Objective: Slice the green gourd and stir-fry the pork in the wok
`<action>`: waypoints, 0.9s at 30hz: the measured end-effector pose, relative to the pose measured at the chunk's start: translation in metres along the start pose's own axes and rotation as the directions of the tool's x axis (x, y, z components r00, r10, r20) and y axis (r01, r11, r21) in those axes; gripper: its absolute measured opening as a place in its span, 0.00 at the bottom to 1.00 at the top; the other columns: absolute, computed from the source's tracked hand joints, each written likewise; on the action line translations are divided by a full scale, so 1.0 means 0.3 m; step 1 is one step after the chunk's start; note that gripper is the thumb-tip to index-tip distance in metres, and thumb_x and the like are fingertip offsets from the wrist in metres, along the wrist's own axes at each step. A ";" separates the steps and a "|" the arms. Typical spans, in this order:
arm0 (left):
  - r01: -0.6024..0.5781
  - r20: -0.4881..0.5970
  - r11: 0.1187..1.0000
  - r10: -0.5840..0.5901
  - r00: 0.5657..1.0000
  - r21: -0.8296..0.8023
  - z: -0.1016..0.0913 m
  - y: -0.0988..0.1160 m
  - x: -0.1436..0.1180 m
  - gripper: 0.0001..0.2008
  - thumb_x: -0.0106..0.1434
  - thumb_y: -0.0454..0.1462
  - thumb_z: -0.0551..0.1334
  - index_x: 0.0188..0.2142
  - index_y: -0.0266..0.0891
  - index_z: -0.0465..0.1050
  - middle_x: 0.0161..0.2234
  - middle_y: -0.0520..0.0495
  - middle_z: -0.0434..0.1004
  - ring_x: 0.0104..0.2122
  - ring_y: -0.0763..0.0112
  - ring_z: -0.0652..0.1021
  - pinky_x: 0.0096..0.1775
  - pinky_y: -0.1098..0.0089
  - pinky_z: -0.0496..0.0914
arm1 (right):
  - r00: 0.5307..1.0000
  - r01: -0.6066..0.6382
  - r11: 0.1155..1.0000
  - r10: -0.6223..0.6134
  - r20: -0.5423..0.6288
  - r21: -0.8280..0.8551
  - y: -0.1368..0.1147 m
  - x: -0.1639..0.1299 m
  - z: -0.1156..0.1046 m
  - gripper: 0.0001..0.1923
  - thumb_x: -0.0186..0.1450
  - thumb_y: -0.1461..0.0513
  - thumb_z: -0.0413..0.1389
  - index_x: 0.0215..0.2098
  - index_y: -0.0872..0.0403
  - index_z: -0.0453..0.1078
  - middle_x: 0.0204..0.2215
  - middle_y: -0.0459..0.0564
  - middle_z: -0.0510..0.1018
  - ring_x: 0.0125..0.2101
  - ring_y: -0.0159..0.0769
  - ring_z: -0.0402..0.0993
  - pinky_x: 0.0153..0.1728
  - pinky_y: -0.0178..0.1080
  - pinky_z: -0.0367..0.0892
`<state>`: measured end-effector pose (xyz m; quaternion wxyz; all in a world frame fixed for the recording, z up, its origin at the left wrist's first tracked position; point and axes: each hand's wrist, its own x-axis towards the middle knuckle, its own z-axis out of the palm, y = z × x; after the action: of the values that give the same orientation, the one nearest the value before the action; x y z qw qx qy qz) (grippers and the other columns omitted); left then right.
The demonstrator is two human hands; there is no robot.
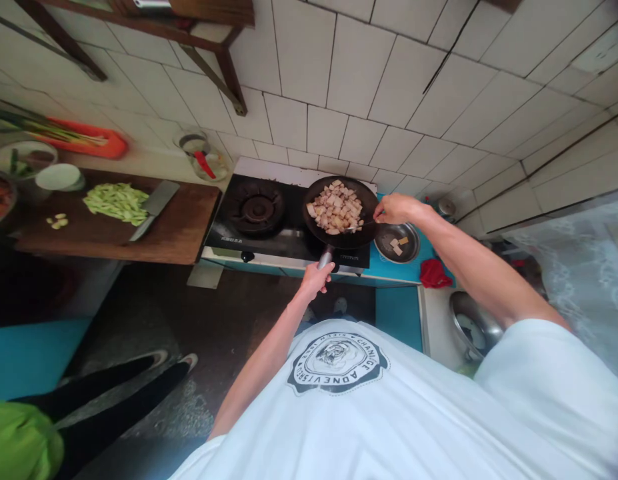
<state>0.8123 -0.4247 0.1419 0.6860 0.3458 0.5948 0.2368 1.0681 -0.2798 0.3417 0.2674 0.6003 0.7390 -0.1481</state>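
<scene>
A black frying pan [365,200] full of pale diced meat [337,206] sits on the right burner of a two-burner stove [269,223]. My left hand [316,276] is closed around the pan's handle at the stove's front edge. Over the pan's right rim, my right hand [395,208] grips a thin metal utensil [359,227] that reaches into the meat. A small steel bowl [399,242] with a few pieces in it stands just right of the pan.
Left of the stove a wooden board [179,230] carries sliced green vegetables [117,201], a cleaver [155,207] and garlic. Bowls and an orange tray [91,141] lie at far left. Another person's legs [113,390] stand on the floor at lower left. A steel pot [473,325] sits at lower right.
</scene>
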 end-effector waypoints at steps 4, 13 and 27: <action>0.002 -0.012 1.000 -0.002 1.000 -0.005 0.003 -0.002 0.001 0.17 0.68 0.48 0.69 0.42 0.35 0.74 0.21 0.55 0.72 0.13 0.80 0.65 0.16 0.77 0.62 | 0.999 -0.016 0.999 0.017 0.028 -0.036 0.009 -0.014 -0.033 0.12 0.68 0.56 0.64 0.48 0.45 0.86 0.48 0.53 0.87 0.50 0.50 0.82 0.48 0.43 0.74; 0.005 -0.015 1.000 -0.005 1.000 -0.019 0.008 -0.002 0.003 0.15 0.69 0.47 0.69 0.41 0.36 0.75 0.20 0.55 0.71 0.13 0.80 0.65 0.16 0.77 0.61 | 0.993 -0.113 0.984 0.117 0.021 -0.135 -0.025 0.007 -0.059 0.17 0.68 0.57 0.63 0.53 0.46 0.84 0.52 0.55 0.85 0.52 0.52 0.81 0.48 0.44 0.76; -0.005 -0.003 1.000 0.005 1.000 -0.010 0.002 -0.016 0.017 0.19 0.66 0.50 0.71 0.43 0.35 0.76 0.22 0.53 0.73 0.14 0.79 0.66 0.16 0.76 0.62 | 0.997 -0.074 0.987 0.078 0.021 -0.139 0.022 -0.015 -0.030 0.18 0.70 0.56 0.61 0.56 0.44 0.83 0.52 0.55 0.86 0.52 0.51 0.82 0.47 0.43 0.75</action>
<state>0.8133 -0.4243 0.1350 0.6862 0.3437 0.5937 0.2420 1.0731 -0.2768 0.3524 0.3235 0.6061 0.7205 -0.0939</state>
